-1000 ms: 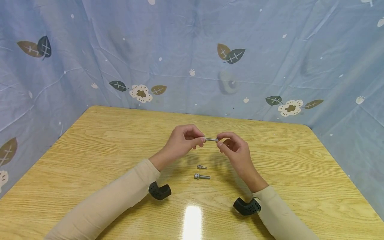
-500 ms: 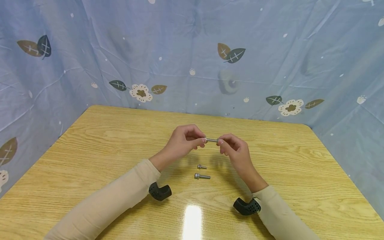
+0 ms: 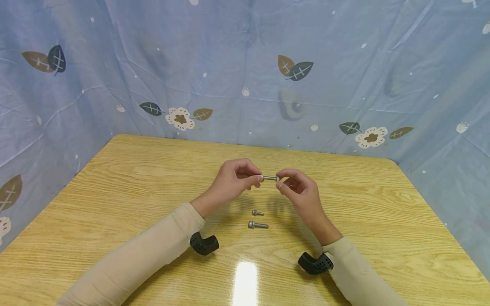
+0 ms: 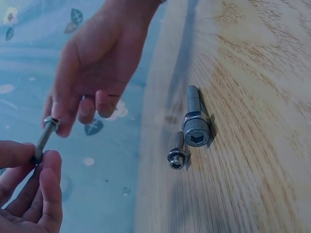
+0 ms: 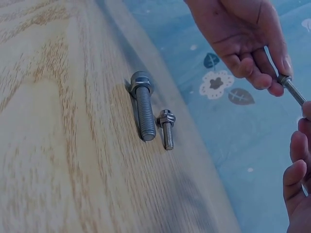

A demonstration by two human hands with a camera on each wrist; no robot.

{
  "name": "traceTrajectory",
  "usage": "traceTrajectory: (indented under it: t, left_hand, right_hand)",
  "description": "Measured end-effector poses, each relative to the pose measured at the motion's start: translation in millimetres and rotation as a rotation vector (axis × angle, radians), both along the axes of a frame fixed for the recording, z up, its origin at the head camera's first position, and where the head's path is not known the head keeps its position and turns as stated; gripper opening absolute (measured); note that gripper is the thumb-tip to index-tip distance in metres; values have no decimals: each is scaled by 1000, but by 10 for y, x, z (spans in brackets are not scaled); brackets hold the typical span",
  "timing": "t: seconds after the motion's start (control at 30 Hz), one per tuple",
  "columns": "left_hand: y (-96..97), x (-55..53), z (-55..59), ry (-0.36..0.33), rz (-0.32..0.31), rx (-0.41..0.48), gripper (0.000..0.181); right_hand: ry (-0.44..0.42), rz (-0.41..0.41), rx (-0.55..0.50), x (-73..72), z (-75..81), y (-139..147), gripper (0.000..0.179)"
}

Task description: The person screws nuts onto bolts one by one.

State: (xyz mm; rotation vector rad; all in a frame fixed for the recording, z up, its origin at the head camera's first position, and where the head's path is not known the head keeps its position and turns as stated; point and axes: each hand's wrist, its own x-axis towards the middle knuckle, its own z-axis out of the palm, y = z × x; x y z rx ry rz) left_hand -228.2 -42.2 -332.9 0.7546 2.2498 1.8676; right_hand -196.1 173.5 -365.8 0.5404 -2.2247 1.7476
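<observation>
Above the table, a slim metal bolt (image 3: 269, 177) lies nearly level between the two hands. My left hand (image 3: 233, 178) pinches its head end between thumb and fingers, hiding much of the head. At the opposite end, my right hand (image 3: 302, 191) has thumb and forefinger on a hex nut (image 4: 51, 123) on the shank. Bare thread (image 5: 295, 92) shows between the hands in the right wrist view. Below them on the wood lie a small socket-head bolt (image 5: 167, 133) and a thicker one (image 5: 145, 109), each with a nut up by its head.
The wooden table (image 3: 160, 170) ends at a blue patterned curtain (image 3: 245, 85) behind and at the sides. Black perforated mounts sit at the left wrist (image 3: 204, 244) and the right wrist (image 3: 315, 263). Glare shows on the near tabletop.
The right thumb and forefinger first closed over the nut, then spread back so it shows again. The left hand and the two bolts on the table stayed put.
</observation>
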Motion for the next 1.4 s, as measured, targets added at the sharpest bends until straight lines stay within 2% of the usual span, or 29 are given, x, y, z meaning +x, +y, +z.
traceTrajectory:
  t: [0.3, 0.53, 0.77, 1.03, 1.2, 1.4]
  left_hand:
    - [10, 6, -7, -3, 11, -11, 5]
    - [9, 10, -12, -3, 11, -18, 5]
    - [3, 9, -8, -5, 15, -12, 7]
    - [8, 17, -1, -20, 13, -15, 6]
    - [18, 27, -2, -18, 9, -25, 4]
    - [15, 17, -15, -16, 24, -30, 5]
  right_hand:
    - [-34, -6, -17, -15, -30, -2, 16]
    - [-62, 3, 19, -18, -19, -16, 23]
    - [-22, -22, 21, -3, 1, -1, 20]
    - [-63, -13, 11, -6, 5, 0, 17]
    - [-75, -22, 34, -16, -11, -7, 23]
    - [-59, -14, 9, -9, -8, 1, 19]
